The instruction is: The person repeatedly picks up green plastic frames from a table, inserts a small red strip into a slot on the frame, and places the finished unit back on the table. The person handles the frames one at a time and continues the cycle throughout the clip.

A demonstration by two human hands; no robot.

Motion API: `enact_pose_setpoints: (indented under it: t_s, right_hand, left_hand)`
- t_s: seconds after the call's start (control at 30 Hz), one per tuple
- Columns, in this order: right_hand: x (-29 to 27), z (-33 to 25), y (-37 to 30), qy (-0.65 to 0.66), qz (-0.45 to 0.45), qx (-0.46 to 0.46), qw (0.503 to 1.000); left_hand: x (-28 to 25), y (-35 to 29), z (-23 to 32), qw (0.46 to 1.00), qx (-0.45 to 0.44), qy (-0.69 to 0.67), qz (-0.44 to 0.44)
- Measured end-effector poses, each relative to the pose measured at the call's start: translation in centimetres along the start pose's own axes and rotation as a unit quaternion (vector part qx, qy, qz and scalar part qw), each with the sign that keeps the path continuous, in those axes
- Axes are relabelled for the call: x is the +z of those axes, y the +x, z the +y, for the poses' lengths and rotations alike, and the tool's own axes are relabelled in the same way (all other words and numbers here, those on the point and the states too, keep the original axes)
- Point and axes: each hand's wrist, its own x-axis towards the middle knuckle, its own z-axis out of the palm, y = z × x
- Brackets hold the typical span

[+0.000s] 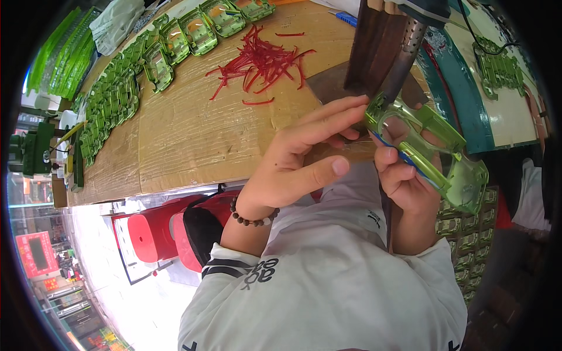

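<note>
A translucent green plastic housing [451,146] with round openings and a blue strip along one side is tilted in my right hand [413,181]. The fingers of that hand curl round its near edge. My left hand [298,152] is open, its fingers stretched out and its thumb apart. Its fingertips lie at the left end of the housing; whether they press on it I cannot tell. A perforated metal tube [413,38] comes down from above, and its dark lower end meets the left end of the housing or stands just over it.
Red thin plastic strips [263,64] lie heaped on the cardboard-covered table [193,134]. Several similar green housings [114,105] line its left and far edges. A brown metal post [374,47] stands by the tube. Red stools [152,231] are below left; trays of green parts [468,245] are below right.
</note>
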Motion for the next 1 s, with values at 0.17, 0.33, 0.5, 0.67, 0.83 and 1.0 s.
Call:
enact_pose_setpoints:
  t_s: [0.17,0.33,0.5,0.67,0.83,1.0]
  right_hand:
    - [0.2,-0.3,0.0,-0.109,-0.005,-0.071,0.991]
    - [0.2,-0.6,0.4,-0.142,-0.033,-0.103,0.984]
    - [0.0,-1.4,0.1,-0.126,-0.048,-0.037,0.99]
    - [0.0,-1.0,-0.3,-0.2,-0.028,-0.107,0.974]
    - [-0.2,-1.2,-0.3,-0.231,-0.028,-0.122,0.965]
    - [-0.1,-1.1,-0.4,-0.249,-0.028,-0.131,0.959]
  left_hand:
    - [0.8,0.9,-0.5,0.993,-0.021,0.11,0.035]
    - [1.3,1.4,-0.8,0.987,-0.045,0.148,0.045]
    - [0.9,1.2,-0.7,0.986,-0.023,0.163,0.03]
    - [1.1,1.5,-0.4,0.982,-0.019,0.184,0.031]
    - [1.1,1.5,-0.3,0.977,-0.014,0.209,0.033]
    - [1.3,1.6,0.0,0.973,-0.002,0.227,0.03]
